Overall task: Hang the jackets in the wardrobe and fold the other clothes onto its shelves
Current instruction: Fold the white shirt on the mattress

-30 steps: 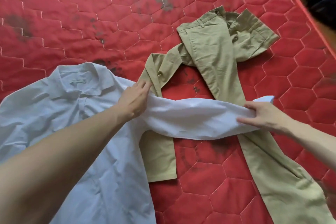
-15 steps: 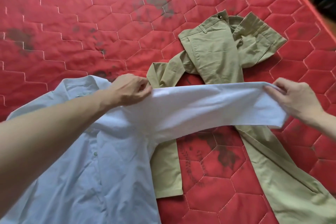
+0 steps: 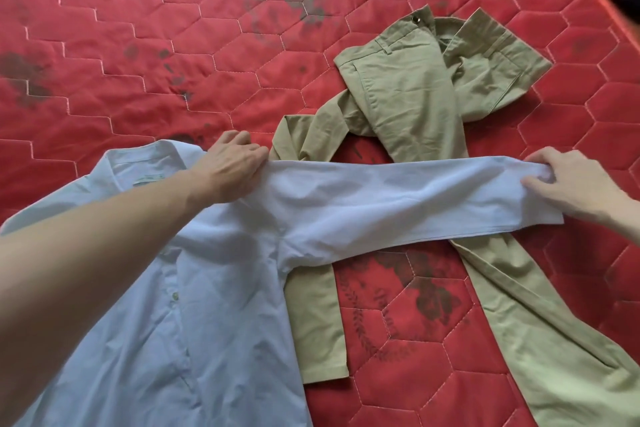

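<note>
There are two garments on one red quilted mattress (image 3: 138, 45): one pale blue shirt (image 3: 214, 305) and one pair of khaki trousers (image 3: 412, 97), and two bare hands, one left hand (image 3: 230, 172) and one right hand (image 3: 575, 184).

The light is soft and even daylight, quite bright, with no hard glare. It is strongest on the pale shirt (image 3: 214, 305), whose sleeve looks nearly washed out. Shadows are weak; a faint one lies under the sleeve on the mattress (image 3: 138, 45). The wide lens bends the far edge of the mattress into a curve. The far right corner is dark and blurred. The near forearm is slightly soft.
</note>
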